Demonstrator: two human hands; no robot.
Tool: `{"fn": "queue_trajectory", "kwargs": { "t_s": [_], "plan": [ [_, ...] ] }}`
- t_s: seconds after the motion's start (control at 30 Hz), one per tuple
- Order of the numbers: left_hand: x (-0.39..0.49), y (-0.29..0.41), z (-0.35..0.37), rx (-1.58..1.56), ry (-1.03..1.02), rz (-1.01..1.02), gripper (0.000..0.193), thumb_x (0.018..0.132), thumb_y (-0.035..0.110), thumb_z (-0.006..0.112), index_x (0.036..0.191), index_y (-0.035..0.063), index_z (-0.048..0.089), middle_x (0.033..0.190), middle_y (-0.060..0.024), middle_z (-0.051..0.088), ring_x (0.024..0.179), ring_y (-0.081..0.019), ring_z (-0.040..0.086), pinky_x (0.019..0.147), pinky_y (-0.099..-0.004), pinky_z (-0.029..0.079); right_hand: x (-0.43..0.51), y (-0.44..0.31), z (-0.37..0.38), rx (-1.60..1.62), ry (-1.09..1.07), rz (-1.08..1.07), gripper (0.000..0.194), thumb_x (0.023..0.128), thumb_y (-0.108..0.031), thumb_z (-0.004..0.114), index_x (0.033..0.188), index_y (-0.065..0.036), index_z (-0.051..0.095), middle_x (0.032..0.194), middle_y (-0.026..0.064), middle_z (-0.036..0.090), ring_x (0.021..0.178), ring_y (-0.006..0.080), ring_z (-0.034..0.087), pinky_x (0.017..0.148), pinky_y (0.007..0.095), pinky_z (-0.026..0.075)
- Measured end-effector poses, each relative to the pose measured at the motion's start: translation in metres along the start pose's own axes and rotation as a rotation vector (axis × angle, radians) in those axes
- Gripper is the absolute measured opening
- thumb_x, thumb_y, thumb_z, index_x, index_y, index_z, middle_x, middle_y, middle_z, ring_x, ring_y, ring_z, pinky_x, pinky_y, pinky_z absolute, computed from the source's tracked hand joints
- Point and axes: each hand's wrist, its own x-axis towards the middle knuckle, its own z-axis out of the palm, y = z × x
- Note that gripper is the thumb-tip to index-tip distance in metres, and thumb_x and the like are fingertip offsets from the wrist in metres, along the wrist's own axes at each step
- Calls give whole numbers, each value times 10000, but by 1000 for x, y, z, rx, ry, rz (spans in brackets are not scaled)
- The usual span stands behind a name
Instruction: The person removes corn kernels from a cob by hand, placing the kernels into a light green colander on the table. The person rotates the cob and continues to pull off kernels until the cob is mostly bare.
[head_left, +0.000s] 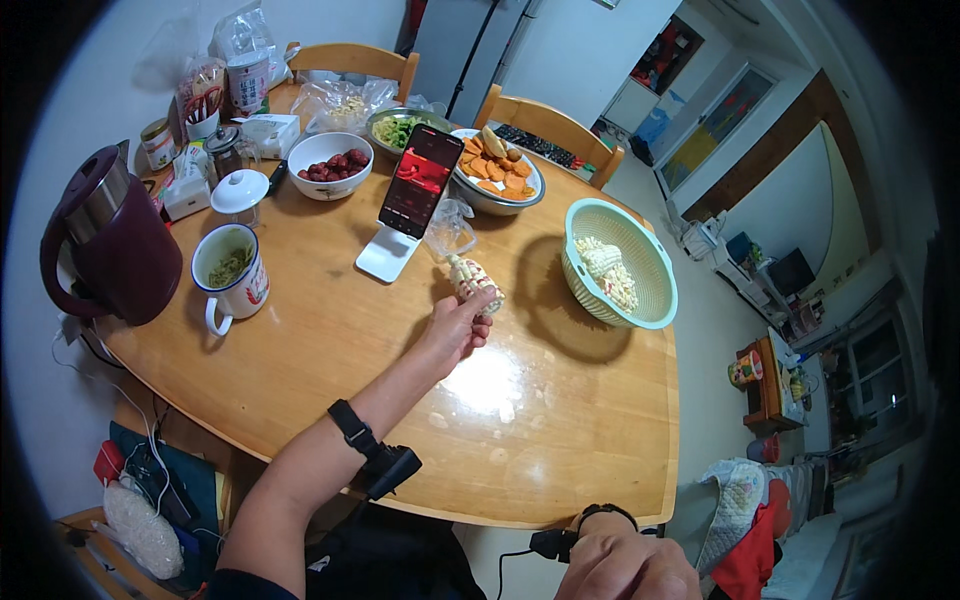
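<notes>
My left hand (457, 326) reaches over the wooden table and grips a corn cob (471, 279) by its near end, thumb on top. The cob has pale kernels with some red ones. A pale green plastic colander (660, 259) stands to its right, holding loose corn kernels (622, 289) and a pale cob (602, 259). My right hand (630, 566) is raised close to the camera at the bottom edge, its fingers bent; whether it holds anything is hidden. Just beyond the cob, a smartphone (421, 180) leans on a white stand (388, 253).
Around the wooden table (360, 337) are a maroon kettle (139, 247), an enamel mug (255, 281) with green leaves, a bowl (330, 191) of red dates, a plate (469, 180) of orange slices and a clear plastic bag (450, 229). Wooden chairs (555, 124) stand behind.
</notes>
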Motion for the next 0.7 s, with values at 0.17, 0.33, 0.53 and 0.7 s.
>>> {"fn": "queue_trajectory", "kwargs": {
  "t_s": [0.17,0.33,0.53,0.7],
  "plan": [
    [1,0,0,-6,-21,5,323,862,370,665,915,79,537,704,-10,543,555,-75,506,456,-200,414,-13,-8,-12,132,-107,50,142,825,22,650,954,4,595,998,148,590,860,240,630,740,282,536],
    [-3,2,2,15,-12,16,345,832,357,702,869,76,506,686,0,526,532,-45,488,435,-183,394,-41,26,-51,-560,756,353,91,903,-42,534,989,-11,533,918,120,574,858,226,587,749,352,505],
    [-2,-2,5,172,-29,71,343,846,372,685,864,75,513,680,2,528,509,-37,474,412,-174,375,-106,98,-136,-381,1080,782,330,929,-112,536,1254,-60,509,1145,41,558,1036,138,544,882,277,444],
    [-5,-3,9,408,-113,-12,339,838,340,703,924,45,561,660,14,537,468,-32,450,383,-179,339,-147,127,-149,-20,1111,773,450,978,-301,494,1327,-29,415,1240,71,513,1048,162,542,880,285,457]
  ]
}}
